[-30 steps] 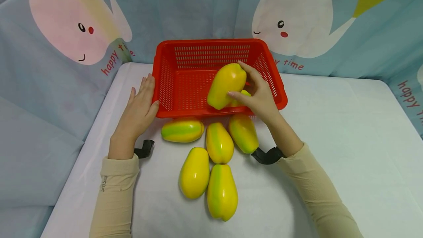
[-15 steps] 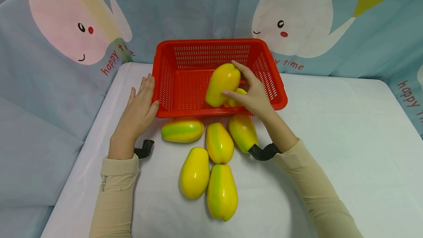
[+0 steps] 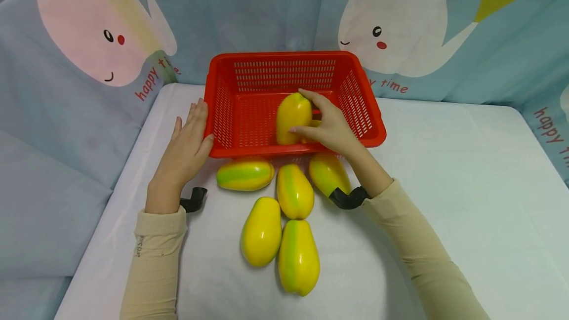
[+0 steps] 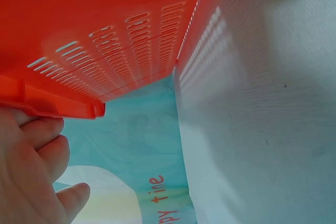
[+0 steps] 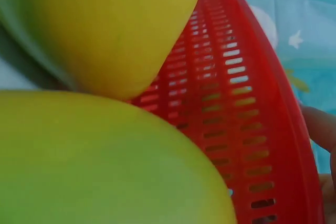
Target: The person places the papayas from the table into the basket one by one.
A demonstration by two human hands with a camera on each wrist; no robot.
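In the head view my right hand (image 3: 331,130) grips a yellow-green papaya (image 3: 293,118) inside the red plastic basket (image 3: 262,152), thumb on its near side and fingers over its far end. Another papaya (image 3: 314,124) in the basket is mostly covered by that hand. My left hand (image 3: 184,144) lies along the basket's left rim with fingers extended; the left wrist view shows its fingers (image 4: 44,132) touching the rim from outside. Large in the right wrist view are two papayas (image 5: 105,156) before the slotted wall, with part of my right hand (image 5: 323,129) beyond the rim.
In front of the basket several papayas lie on the white cloth: one crosswise (image 3: 245,174), others such as the front one (image 3: 299,258) pointing lengthwise. A black wrist mount (image 3: 348,198) overlaps the right papaya (image 3: 328,172). A blue whale-print curtain (image 3: 275,9) hangs behind.
My right hand has moved left and down into the basket, carrying the papaya, which now sits lower and more upright in view. The left hand has stayed in place.
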